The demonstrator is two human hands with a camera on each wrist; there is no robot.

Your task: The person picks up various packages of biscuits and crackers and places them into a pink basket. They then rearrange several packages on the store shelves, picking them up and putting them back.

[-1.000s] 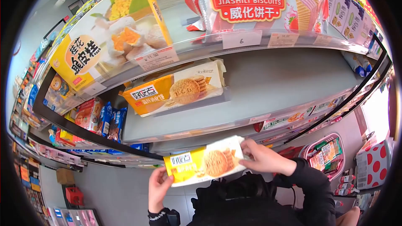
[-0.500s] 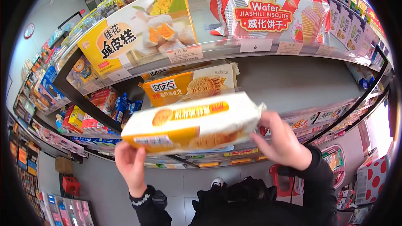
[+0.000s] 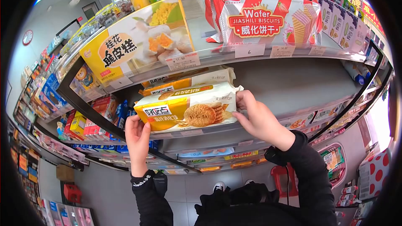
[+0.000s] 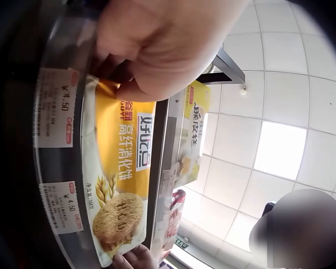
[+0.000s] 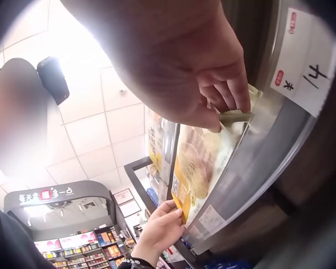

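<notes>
A yellow and white biscuit package [image 3: 188,108] lies along the front of the middle shelf, just before similar packages [image 3: 201,79]. The left hand [image 3: 137,142] pinches its left end, thumb on the front face. At the other end, the right hand [image 3: 261,119] grips the crimped wrapper edge between thumb and fingers. In the left wrist view the package [image 4: 120,168] stands behind the clear price rail, with the left hand [image 4: 168,45] at its top end. The right wrist view shows the right hand [image 5: 213,84] pinching the wrapper's end beside the rail.
Above, the upper shelf holds a yellow cake box [image 3: 138,37] and a red-striped wafer pack [image 3: 268,19]. Price tags [image 3: 250,50] line its rail. Blue and red packs [image 3: 100,115] sit left of the shelf's black frame. A shopping basket [image 3: 335,163] stands at the lower right.
The package has moved from low in front of the shelf up onto the middle shelf, its printed front turned toward the person. Both hands moved up with it, and the right fingers have closed on its end.
</notes>
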